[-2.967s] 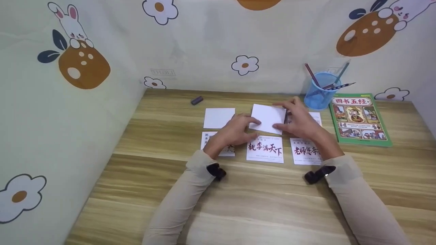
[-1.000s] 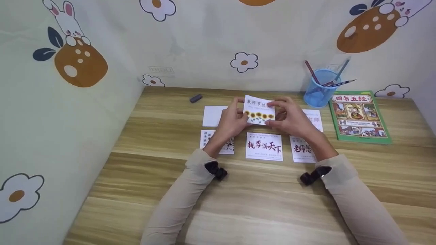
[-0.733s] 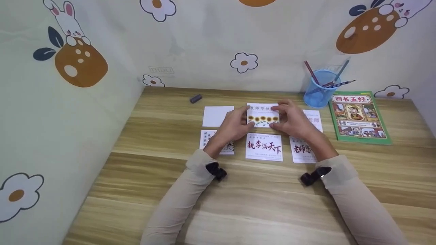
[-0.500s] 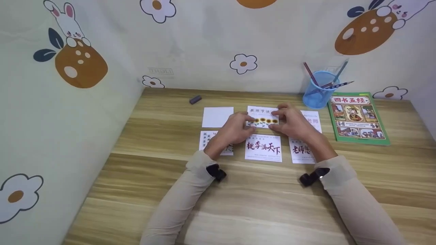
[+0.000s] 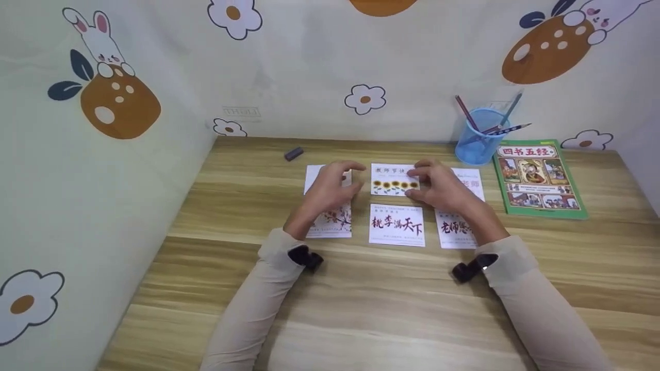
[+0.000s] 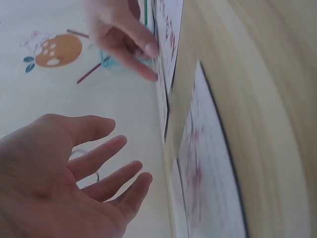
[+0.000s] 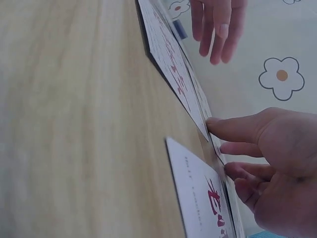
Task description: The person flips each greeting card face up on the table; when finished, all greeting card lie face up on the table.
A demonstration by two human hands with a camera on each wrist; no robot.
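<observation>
A white card with sunflowers and Chinese lettering lies flat in the middle of the back row. My right hand rests at its right side, thumb by the lower corner and fingertips on the upper part. In the right wrist view, that hand's fingers reach the card edge close to the table. My left hand is apart from the sunflower card, above the left column of cards, fingers loosely spread. In the left wrist view the left hand holds nothing. It partly covers the blank white card.
Below are a blossom-branch card, a red-lettered card and another lettered card. One more card is partly behind the right hand. A blue pencil cup, green book and dark eraser-like block stand farther back.
The middle card was turned from its blank side to the sunflower side and lowered flat onto the table. My left hand has let go and moved left; the right hand stays at the card.
</observation>
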